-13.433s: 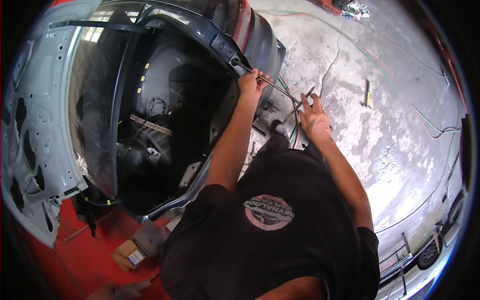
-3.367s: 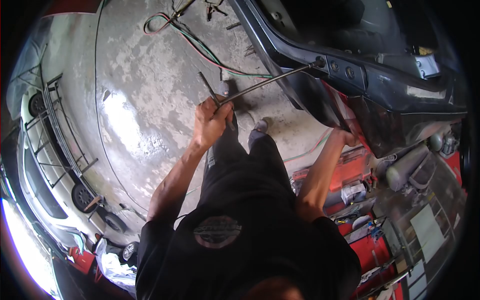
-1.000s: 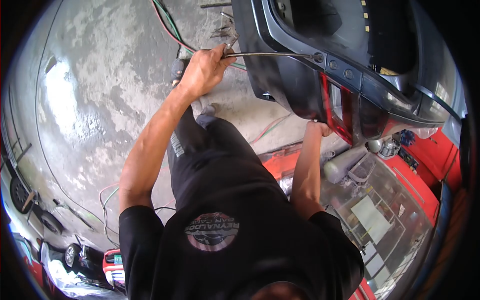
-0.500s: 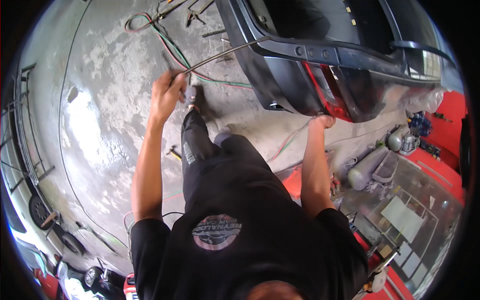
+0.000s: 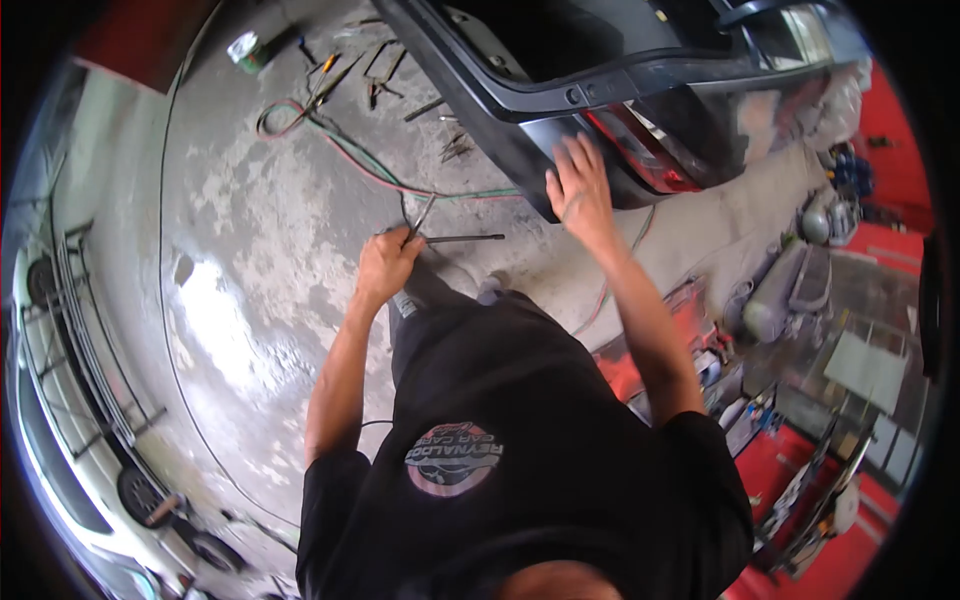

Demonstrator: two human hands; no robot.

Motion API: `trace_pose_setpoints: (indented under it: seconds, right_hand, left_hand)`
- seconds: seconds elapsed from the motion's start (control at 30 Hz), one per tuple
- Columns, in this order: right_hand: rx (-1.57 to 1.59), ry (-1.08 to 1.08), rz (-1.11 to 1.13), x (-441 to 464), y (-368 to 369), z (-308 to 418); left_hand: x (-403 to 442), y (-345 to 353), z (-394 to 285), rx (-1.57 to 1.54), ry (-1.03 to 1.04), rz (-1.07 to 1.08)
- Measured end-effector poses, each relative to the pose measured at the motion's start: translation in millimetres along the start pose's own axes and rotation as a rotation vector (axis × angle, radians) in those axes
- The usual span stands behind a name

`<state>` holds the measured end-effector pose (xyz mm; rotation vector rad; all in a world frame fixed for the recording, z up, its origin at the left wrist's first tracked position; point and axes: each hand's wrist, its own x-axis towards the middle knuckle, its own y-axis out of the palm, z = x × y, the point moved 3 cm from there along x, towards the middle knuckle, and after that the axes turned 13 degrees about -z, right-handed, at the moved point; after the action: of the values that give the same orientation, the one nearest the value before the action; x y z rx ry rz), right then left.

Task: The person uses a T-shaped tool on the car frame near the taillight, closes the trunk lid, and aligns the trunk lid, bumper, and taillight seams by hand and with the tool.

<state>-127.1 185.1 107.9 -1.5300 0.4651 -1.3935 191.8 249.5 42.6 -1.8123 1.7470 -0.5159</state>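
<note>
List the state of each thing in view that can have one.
Left hand, closed around the metal tool.
Right hand, open; contact with the dark car unclear.
Metal tool, held, its long end off the car.
Tail light, mounted on the car.
Hoses, lying on the floor, partly looped.

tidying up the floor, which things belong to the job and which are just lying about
In use, it seems:
- metal rod tool, in the left hand
- dark car, right hand at its rear

Probably just lying about:
- red and green hoses
- green-and-white can
</note>
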Motion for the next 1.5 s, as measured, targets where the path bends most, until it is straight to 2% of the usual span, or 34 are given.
trace_pose_setpoints:
  seconds: [0.07,0.13,0.2,0.27,0.4,0.47,0.5,0.7,0.83,0.93,1.0,1.1,1.17,1.2,1.23,1.27,1.3,1.37,1.47,1.5]
  right_hand:
    - [-0.238,-0.130,0.053,46.0,-10.5,3.6]
    - [-0.539,-0.245,0.195,61.7,17.2,-19.9]
    - [-0.809,-0.259,0.512,56.8,52.0,-49.2]
    - [-0.840,-0.195,0.710,58.4,67.1,-38.2]
    - [-0.848,-0.110,0.743,44.9,105.1,-42.5]
    - [-0.858,-0.139,0.806,38.8,116.9,-38.9]
    - [-0.859,-0.083,0.838,38.7,121.3,-38.0]
    - [-0.942,-0.118,0.916,72.9,70.7,-25.9]
    - [-0.862,-0.107,0.833,65.4,46.8,-31.6]
    - [-0.798,-0.126,0.788,63.3,43.4,-34.8]
    - [-0.797,-0.147,0.775,56.6,51.0,-34.1]
    - [-0.659,-0.001,0.766,54.3,78.6,-23.2]
    - [-0.104,0.468,0.807,40.6,117.4,-7.3]
    - [0.055,0.390,0.672,22.8,140.8,5.0]
    - [0.121,0.432,0.810,26.7,148.5,35.9]
    - [0.203,0.382,0.739,25.2,144.2,67.8]
    - [0.262,0.384,0.703,4.3,164.6,86.0]
    - [0.421,0.422,0.710,-20.4,180.6,117.2]
    - [0.547,0.489,0.702,-47.6,185.0,136.7]
    - [0.567,0.487,0.669,-55.1,179.4,138.3]
  left_hand:
    - [20.9,-7.1,8.3,-0.015,0.026,0.039]
    - [37.7,-28.1,21.5,-0.034,0.033,0.025]
    - [51.8,-53.0,46.3,-0.036,0.021,-0.010]
    - [63.0,-78.1,95.0,-0.030,-0.001,-0.065]
    - [68.8,-131.3,169.8,-0.133,-0.286,-0.142]
    - [72.7,-147.5,204.0,-0.134,-0.363,-0.161]
    - [75.0,-154.7,216.5,-0.063,-0.338,-0.152]
    - [81.1,-163.1,290.7,0.036,-0.493,-0.106]
    - [78.9,-155.5,325.9,0.011,-0.602,-0.069]
    - [78.6,-144.7,324.7,-0.020,-0.648,-0.044]
    - [80.7,-129.0,328.0,-0.004,-0.591,-0.010]
    - [90.3,-99.5,321.1,0.089,-0.461,0.077]
    - [100.8,-80.7,311.5,0.153,-0.313,0.128]
    - [104.8,-71.2,296.3,0.195,-0.232,0.152]
    - [107.5,-61.3,282.0,0.185,-0.219,0.172]
    - [110.1,-62.8,245.4,0.174,-0.176,0.208]
    - [111.0,-55.7,228.0,0.065,-0.232,0.252]
    - [115.9,-48.8,176.6,0.089,-0.090,0.276]
    - [118.9,-38.2,114.1,-0.024,-0.090,0.420]
    - [117.8,-33.2,97.3,-0.079,-0.192,0.488]
